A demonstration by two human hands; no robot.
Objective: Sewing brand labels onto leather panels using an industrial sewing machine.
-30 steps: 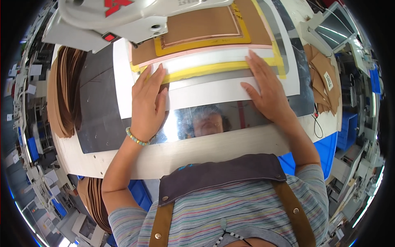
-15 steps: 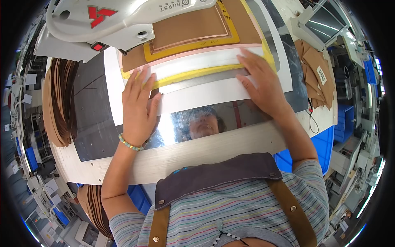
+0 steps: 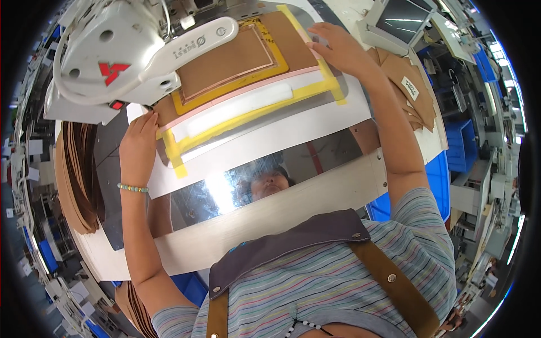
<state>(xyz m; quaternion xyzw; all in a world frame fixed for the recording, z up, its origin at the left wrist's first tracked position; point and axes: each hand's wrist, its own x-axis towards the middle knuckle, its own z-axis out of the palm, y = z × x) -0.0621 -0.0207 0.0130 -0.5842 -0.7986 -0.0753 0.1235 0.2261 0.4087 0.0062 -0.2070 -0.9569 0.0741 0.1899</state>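
A brown sheet (image 3: 230,61), like leather or board, lies on a flat plate edged with yellow tape (image 3: 265,110). On the sheet rests a yellow-rimmed rectangular frame die (image 3: 186,98). My left hand (image 3: 139,138) is at the sheet's near-left corner, fingers drawn together on its edge, partly below the machine head. Over at the taped right side, my right hand (image 3: 340,49) has its fingers stretched out and slightly apart, touching the edge. A white strip (image 3: 242,107) runs along the near side of the brown sheet.
A white press machine head (image 3: 112,62) with a handle overhangs the left. Brown pieces stand stacked (image 3: 79,174) at left; more brown pieces (image 3: 411,90) lie at right beside a screen (image 3: 400,22). A shiny metal plate (image 3: 225,188) lines the near table edge. Blue bins (image 3: 462,146) stand at right.
My left hand has moved left to the sheet's corner, and my right hand has moved farther away along the right edge. The machine head now appears swung farther left, with more of the sheet uncovered.
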